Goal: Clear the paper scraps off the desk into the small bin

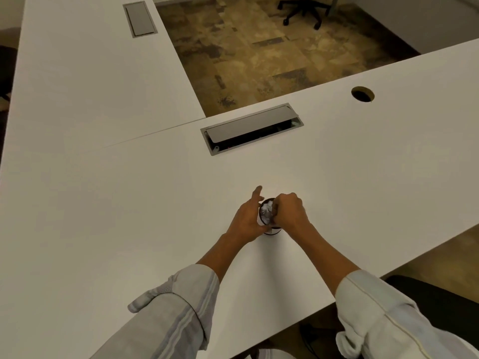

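Observation:
A small round bin [269,230] with a dark rim stands on the white desk [129,203], between my two hands. Crumpled white paper scraps [266,209] fill its open top. My left hand [247,218] wraps around the bin's left side, with the index finger sticking up past the rim. On the right, my right hand [290,211] is closed into a fist at the rim, fingertips down among the scraps; whether it grips any paper is hidden. No loose scraps show on the desk surface.
A grey cable hatch [251,128] with its lid partly raised lies just beyond the bin. A round cable hole [362,94] sits at the far right, a second hatch [140,18] at the far left. A black chair seat [427,288] is below the desk's right edge.

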Tool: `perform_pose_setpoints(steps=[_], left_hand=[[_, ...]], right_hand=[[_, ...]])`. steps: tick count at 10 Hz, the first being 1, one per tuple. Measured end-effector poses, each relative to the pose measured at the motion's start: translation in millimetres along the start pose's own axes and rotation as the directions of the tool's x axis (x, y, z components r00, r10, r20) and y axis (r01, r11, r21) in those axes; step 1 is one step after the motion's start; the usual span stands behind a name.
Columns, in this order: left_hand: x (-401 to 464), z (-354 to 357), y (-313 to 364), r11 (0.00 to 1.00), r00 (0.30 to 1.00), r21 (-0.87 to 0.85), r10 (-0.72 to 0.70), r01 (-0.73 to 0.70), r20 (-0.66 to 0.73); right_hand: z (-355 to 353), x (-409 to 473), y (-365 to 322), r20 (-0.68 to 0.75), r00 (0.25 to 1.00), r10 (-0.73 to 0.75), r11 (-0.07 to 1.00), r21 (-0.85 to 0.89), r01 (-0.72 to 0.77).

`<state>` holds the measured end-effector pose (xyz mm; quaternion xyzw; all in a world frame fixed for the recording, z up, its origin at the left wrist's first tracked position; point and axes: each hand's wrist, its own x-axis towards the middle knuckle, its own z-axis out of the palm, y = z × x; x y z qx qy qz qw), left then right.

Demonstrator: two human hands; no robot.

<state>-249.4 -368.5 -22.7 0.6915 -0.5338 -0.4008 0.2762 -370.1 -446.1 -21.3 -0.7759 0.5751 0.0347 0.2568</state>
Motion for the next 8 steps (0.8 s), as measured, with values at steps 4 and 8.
perform_pose_setpoints(steps=[4,8], left_hand=[[-36.0,-11.8,-24.1,0.997,0.995,0.015,-0.075,0.076,-0.062],[-102.4,-68.8,-69.1,0.962,0.983,0.219,-0.139,0.163,-0.120]], right_hand=[[6.1,-7.7,-14.1,0.023,0.982,-0.186,0.982,-0.040,0.187],[-14.6,-19.4,-14.1,-0.191,0.951,-0.242,0.967,-0.131,0.220]])
